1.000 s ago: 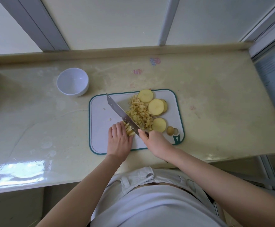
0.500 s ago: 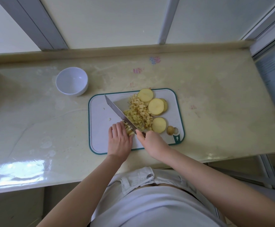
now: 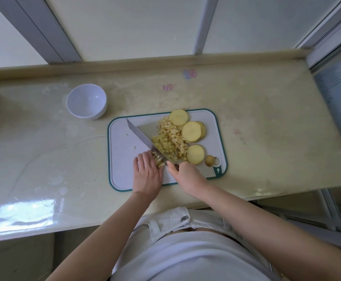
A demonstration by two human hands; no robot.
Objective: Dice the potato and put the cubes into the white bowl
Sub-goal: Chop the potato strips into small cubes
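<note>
Glossy beige counter [image 3: 257,118] below frosted windows [image 3: 135,23].

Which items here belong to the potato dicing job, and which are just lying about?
Job: knife, potato strips, potato cubes, potato slices, cutting board, white bowl.
Lying about: pale container at the right edge, coloured smudges on the counter.
</note>
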